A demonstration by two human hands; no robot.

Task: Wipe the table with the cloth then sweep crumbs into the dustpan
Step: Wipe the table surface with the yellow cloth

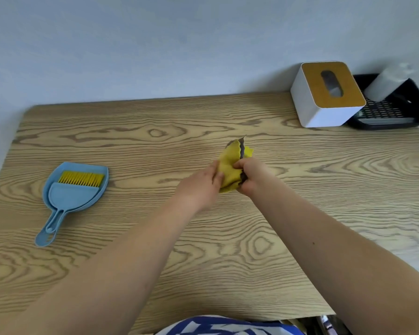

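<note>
A yellow cloth (230, 163) with a grey underside is bunched up above the middle of the wooden table (155, 146). My left hand (201, 182) grips its left side and my right hand (252, 176) grips its right side. The cloth's top corner sticks up between them. At the left of the table lies a blue dustpan (58, 209), handle toward me, with a small blue brush (70, 192) with yellow bristles nested inside it. I cannot make out any crumbs on the table.
A white tissue box (324, 112) with a wooden top stands at the back right. Beside it is a black perforated tray (392, 112) holding a white bottle (385, 81). A pale wall runs behind the table.
</note>
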